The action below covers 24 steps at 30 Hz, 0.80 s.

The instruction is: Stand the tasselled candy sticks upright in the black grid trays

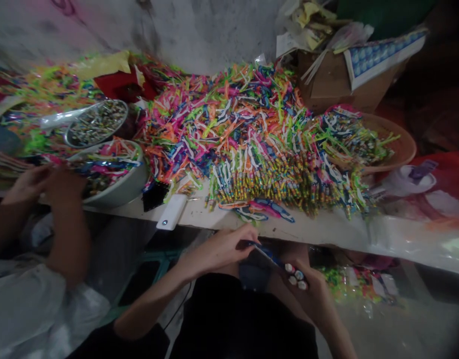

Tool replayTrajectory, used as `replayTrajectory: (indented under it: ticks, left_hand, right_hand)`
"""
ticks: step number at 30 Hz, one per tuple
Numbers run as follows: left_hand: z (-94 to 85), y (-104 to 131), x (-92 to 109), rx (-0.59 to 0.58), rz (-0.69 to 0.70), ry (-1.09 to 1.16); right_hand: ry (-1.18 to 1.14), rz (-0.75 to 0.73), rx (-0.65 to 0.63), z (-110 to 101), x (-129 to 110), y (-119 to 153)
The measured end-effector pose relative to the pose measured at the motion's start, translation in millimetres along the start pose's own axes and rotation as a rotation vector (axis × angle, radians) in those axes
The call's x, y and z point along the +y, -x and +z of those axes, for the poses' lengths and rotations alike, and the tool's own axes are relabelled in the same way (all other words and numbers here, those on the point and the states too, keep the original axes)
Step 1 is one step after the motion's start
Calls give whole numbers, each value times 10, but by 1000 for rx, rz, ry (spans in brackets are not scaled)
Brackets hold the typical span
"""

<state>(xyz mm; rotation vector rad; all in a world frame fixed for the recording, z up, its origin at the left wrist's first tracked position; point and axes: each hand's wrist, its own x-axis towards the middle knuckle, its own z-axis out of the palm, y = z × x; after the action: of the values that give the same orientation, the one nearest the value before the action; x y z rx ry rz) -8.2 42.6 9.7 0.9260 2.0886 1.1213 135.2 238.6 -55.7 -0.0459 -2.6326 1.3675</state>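
My left hand (pixel 240 244) is closed in a pinch on one end of a blue strip (pixel 266 253), which has a pale, shiny line along it. The strip spans the gap to my right hand (pixel 312 286). My right hand is wrapped round several small sticks with round whitish ends (pixel 297 280), held as a bundle over my lap. Blur and the fingers hide most of the sticks' length. Just beyond my hands, a few blue and pink strips (pixel 272 208) lie at the table's front edge, before a row of yellow patterned sticks (pixel 274 182) with coloured tails.
A large heap of bright strips (pixel 214 114) covers the table (pixel 199 212). A white power bank (pixel 172 212) lies at the edge. Left are a white basin (pixel 119 192) and a co-worker's hands (pixel 53 184). At right stand an orange basin (pixel 405 149) and a cardboard box (pixel 334 80).
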Motion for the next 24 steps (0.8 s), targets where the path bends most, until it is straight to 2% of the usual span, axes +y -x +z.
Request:
replayTrajectory:
  ticks: [5,9,24]
  left_hand:
    - [150,-45,-88,194,-87,579]
    - [319,-80,-151,273,-141,846]
    - [438,-33,-35,314,-151,1149]
  right_hand:
    - [-75,105,230,220,-114,81]
    - [-84,119,292,279,-218,112]
    - [-53,84,317,301,-329,170]
